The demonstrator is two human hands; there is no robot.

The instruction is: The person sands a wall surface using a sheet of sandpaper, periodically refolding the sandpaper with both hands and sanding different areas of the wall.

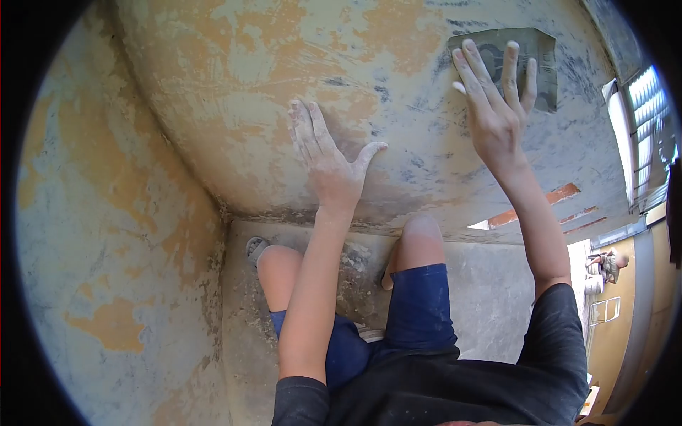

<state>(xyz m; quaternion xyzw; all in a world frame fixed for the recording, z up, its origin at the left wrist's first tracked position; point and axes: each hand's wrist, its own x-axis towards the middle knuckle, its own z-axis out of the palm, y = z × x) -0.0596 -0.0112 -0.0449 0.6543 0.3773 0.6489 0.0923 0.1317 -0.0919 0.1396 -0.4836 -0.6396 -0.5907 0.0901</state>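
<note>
My right hand (pixel 497 113) lies with its fingers spread over a dark grey sheet of sandpaper (pixel 543 67), which is flat against the patchy wall (pixel 405 92). Part of the sheet is hidden under the fingers. Lower and to the left, my left hand (pixel 329 157) rests open on the same wall, fingers up and thumb stretched to the right. White dust coats its fingers, and nothing shows in it.
A second wall (pixel 106 248) meets this one in a corner on the left. My bent knees are close to the wall above the concrete floor (pixel 490 284). Reddish strips (pixel 533 206) mark the wall's lower right. Further right are a person (pixel 609 266) and a bucket (pixel 594 285).
</note>
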